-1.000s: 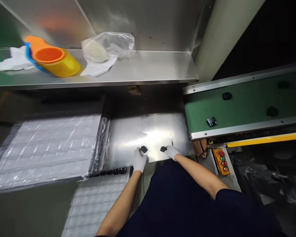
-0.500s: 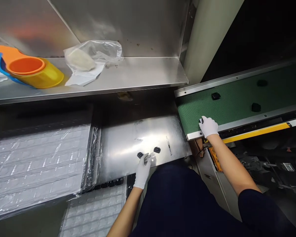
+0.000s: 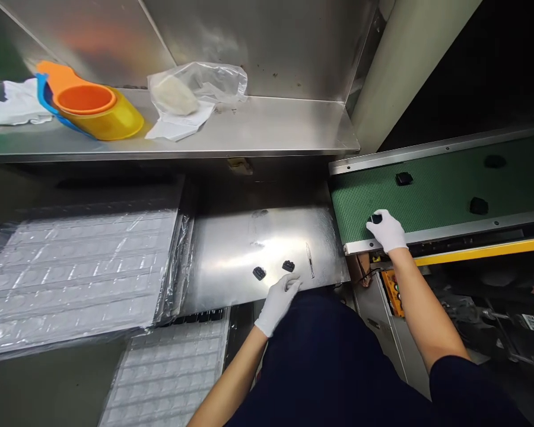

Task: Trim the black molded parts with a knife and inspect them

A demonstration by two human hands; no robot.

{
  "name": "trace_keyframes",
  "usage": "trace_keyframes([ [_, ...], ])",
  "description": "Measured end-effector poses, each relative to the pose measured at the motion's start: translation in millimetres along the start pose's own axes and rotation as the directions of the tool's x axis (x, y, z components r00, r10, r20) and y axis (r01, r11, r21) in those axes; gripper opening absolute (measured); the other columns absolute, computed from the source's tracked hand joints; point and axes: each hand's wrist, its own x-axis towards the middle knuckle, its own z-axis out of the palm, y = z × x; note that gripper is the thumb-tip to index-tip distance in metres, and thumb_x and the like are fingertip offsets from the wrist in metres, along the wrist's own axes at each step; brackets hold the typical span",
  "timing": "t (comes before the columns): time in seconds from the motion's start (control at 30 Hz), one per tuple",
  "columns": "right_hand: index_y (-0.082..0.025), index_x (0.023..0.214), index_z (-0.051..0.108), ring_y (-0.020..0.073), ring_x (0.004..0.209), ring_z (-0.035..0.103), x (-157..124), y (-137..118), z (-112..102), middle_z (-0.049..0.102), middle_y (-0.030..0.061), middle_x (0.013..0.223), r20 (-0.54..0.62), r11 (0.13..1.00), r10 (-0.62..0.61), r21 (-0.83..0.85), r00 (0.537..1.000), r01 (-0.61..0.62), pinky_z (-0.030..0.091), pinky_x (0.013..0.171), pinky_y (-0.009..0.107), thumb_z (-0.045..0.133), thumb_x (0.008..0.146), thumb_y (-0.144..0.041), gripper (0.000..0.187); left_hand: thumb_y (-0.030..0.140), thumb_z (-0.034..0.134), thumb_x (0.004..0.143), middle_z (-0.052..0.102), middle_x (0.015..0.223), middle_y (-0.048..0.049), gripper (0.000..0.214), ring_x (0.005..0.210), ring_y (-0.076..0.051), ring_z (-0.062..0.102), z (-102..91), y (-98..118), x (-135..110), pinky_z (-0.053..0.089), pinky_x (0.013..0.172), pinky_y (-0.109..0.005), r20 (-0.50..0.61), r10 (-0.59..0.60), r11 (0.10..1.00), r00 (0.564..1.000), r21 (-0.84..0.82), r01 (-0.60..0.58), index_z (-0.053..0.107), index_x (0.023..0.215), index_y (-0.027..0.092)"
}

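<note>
My right hand (image 3: pixel 388 230), in a white glove, is over the near left end of the green conveyor belt (image 3: pixel 356 201). Its thumb and fingers close round a small black moulded part (image 3: pixel 374 219), mostly covered by the glove. My left hand (image 3: pixel 279 301), also gloved, hovers by the front edge of the steel table (image 3: pixel 222 255), fingers partly extended and holding nothing. Just beyond its fingertips lies one black part (image 3: pixel 288 265), with another black part (image 3: pixel 258 273) to the left. A slim craft knife (image 3: pixel 310 262) lies on the steel to their right.
Further along the belt sit more black parts (image 3: pixel 479 206). Stacked clear plastic trays (image 3: pixel 93 267) stand on the left, with another tray (image 3: pixel 169 367) lower down. On the steel shelf (image 3: pixel 293 127) are orange and yellow scoops (image 3: pixel 115 121) and a plastic bag (image 3: pixel 218 83).
My left hand has moved right, away from the left black part, which now lies free on the table. My right hand has stayed at the belt's end. The view has shifted left.
</note>
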Motion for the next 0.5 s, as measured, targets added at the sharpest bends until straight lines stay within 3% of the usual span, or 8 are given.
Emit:
trace_keyframes([
  [0.03,-0.021,0.122,0.062,0.0282,0.102,0.068,-14.5,-5.0,-2.1,0.071,0.0124,0.109,0.069,0.975,-0.065,0.216,0.996,0.049,0.054,0.088,0.042,0.073,0.082,-0.036,0.044,0.046,0.067,0.090,0.079,0.105,-0.0142,0.038,0.097,-0.028,0.076,0.4,4.4,-3.5,0.057,0.099,-0.045,0.068,-0.018,0.999,0.998,-0.043,0.021,0.072,0.109,0.014],
  [0.07,-0.022,0.120,0.060,0.0268,0.103,0.068,-32.0,-11.2,-2.8,0.071,0.0110,0.111,0.151,0.888,-0.162,0.453,0.975,0.077,0.055,0.088,0.042,0.075,0.080,-0.036,0.045,0.048,0.068,0.091,0.079,0.104,-0.0147,0.039,0.094,-0.028,0.077,0.7,9.5,-7.2,0.058,0.098,-0.045,0.160,-0.032,0.993,0.987,-0.109,0.050,0.073,0.107,0.013],
  [0.1,-0.023,0.119,0.058,0.0258,0.104,0.068,-51.8,-18.4,-1.6,0.071,0.0100,0.112,0.248,0.750,-0.297,0.658,0.922,0.064,0.055,0.088,0.041,0.078,0.079,-0.036,0.047,0.050,0.068,0.091,0.079,0.106,-0.0160,0.041,0.096,-0.029,0.077,1.4,15.1,-10.9,0.057,0.099,-0.046,0.270,-0.034,0.977,0.962,-0.193,0.088,0.073,0.107,0.012],
  [0.13,-0.023,0.117,0.056,0.0252,0.104,0.069,-72.8,-26.1,1.3,0.072,0.0091,0.112,0.345,0.608,-0.437,0.794,0.831,-0.010,0.056,0.088,0.041,0.081,0.077,-0.037,0.049,0.052,0.069,0.090,0.079,0.109,-0.0178,0.045,0.099,-0.030,0.077,2.7,20.7,-14.3,0.056,0.101,-0.047,0.387,-0.016,0.947,0.922,-0.289,0.138,0.073,0.109,0.012],
  [0.2,-0.023,0.111,0.055,0.0241,0.100,0.070,-113.5,-41.3,11.6,0.072,0.0072,0.108,0.466,0.434,-0.624,0.874,0.627,-0.218,0.056,0.087,0.041,0.088,0.071,-0.036,0.053,0.060,0.074,0.085,0.078,0.115,-0.0205,0.057,0.107,-0.035,0.076,7.6,30.1,-20.1,0.053,0.105,-0.051,0.584,0.061,0.850,0.809,-0.456,0.264,0.073,0.114,0.011],
  [0.3,-0.022,0.105,0.059,0.0236,0.101,0.070,-157.1,-58.0,30.9,0.072,0.0069,0.108,0.517,0.371,-0.753,0.844,0.407,-0.386,0.055,0.093,0.042,0.094,0.063,-0.034,0.056,0.076,0.082,0.064,0.079,0.105,-0.0177,0.078,0.104,-0.040,0.075,18.4,35.7,-26.4,0.055,0.098,-0.055,0.681,0.138,0.732,0.719,-0.559,0.390,0.073,0.113,0.015],
  [0.37,-0.023,0.102,0.063,0.0235,0.105,0.069,-171.4,-63.5,40.6,0.071,0.0080,0.115,0.528,0.376,-0.778,0.826,0.342,-0.421,0.053,0.099,0.044,0.096,0.062,-0.033,0.053,0.084,0.083,0.050,0.079,0.095,-0.0153,0.086,0.101,-0.040,0.075,23.8,34.5,-30.0,0.058,0.091,-0.054,0.675,0.128,0.710,0.727,-0.574,0.408,0.074,0.105,0.018],
  [0.5,-0.023,0.095,0.065,0.0224,0.106,0.070,-177.7,-67.7,51.9,0.070,0.0079,0.116,0.577,0.385,-0.754,0.775,0.313,-0.501,0.052,0.101,0.044,0.099,0.055,-0.032,0.053,0.084,0.086,0.037,0.077,0.087,-0.0139,0.085,0.101,-0.040,0.073,22.9,31.5,-36.9,0.059,0.088,-0.050,0.642,0.123,0.745,0.756,-0.564,0.357,0.075,0.090,0.018],
])
